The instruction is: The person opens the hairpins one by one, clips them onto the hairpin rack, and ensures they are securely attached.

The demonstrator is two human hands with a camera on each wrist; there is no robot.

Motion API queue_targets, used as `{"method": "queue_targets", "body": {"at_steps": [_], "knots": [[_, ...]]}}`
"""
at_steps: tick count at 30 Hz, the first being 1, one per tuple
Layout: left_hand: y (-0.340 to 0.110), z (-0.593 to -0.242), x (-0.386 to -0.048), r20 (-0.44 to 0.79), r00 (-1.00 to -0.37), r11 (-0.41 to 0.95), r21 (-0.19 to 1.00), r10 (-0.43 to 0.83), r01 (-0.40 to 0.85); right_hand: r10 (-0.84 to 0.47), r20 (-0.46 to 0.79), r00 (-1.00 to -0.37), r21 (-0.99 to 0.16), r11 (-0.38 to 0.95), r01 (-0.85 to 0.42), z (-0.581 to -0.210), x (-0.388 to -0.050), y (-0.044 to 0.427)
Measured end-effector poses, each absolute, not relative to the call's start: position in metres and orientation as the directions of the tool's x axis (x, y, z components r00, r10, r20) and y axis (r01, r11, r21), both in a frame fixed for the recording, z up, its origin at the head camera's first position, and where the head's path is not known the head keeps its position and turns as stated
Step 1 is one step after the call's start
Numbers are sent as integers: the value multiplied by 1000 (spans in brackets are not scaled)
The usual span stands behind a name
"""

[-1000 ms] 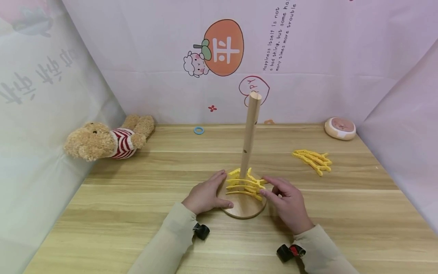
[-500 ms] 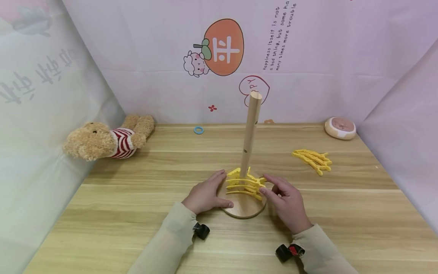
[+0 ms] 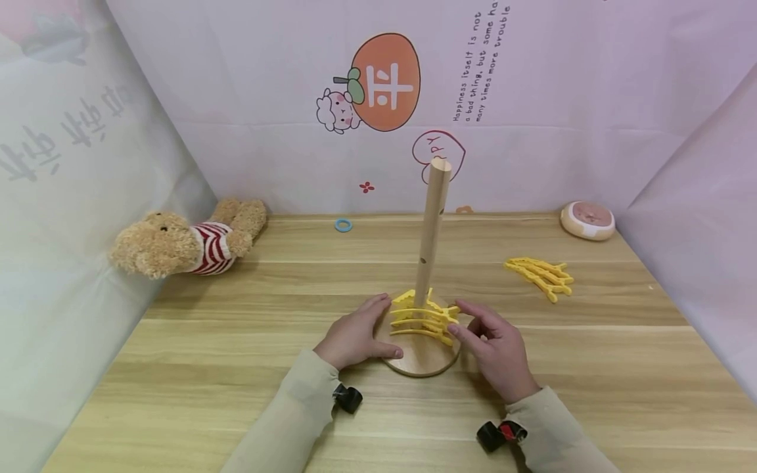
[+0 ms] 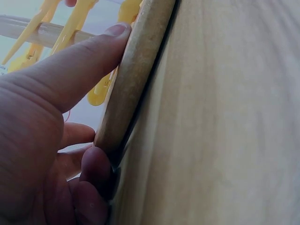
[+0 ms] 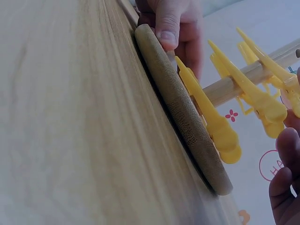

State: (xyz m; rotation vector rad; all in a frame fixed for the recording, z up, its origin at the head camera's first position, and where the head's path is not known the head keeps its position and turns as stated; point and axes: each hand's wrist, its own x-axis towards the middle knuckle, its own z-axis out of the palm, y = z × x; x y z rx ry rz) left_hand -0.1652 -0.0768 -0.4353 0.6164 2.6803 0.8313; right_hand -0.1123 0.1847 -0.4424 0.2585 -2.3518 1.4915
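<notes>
A wooden stand, with a round base [image 3: 420,363] and an upright pole [image 3: 433,226], stands on the table before me. Around the pole's lower part sit 3 yellow hair clips, one above another: the lowest clip [image 5: 213,119] lies near the base, with the middle clip [image 5: 255,96] and the top clip [image 5: 274,69] higher up. My left hand [image 3: 353,336] grips the base's left edge, thumb on top and fingers at the rim. My right hand [image 3: 501,355] pinches the handle end of the top clip between thumb and index finger; the exact contact is partly cut off in the right wrist view.
Several more yellow hair clips [image 3: 541,276] lie bunched on the table to the right. A plush bear [image 3: 189,243] in a striped top lies at the left, a blue ring [image 3: 343,225] at the back, and a round pinkish device [image 3: 588,221] in the back right corner.
My right thumb has shifted very slightly up and left against the top hair clip. The stand, the left hand and the other clips stay where they were.
</notes>
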Motion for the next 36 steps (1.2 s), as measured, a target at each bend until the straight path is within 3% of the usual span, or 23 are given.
{"method": "queue_targets", "body": {"at_steps": [8,15,36], "knots": [[-77,-437,-166,-121,-875,746,585,468,317,55,320,-946,-881,383,-276,-442,-113,191],[-77,-436,-165,-122,-875,745,587,469,318,66,344,-937,-874,387,-293,-443,-114,197],[-77,-438,-166,-116,-875,741,591,469,319,244,343,-907,-860,470,-199,-450,-130,228]]}}
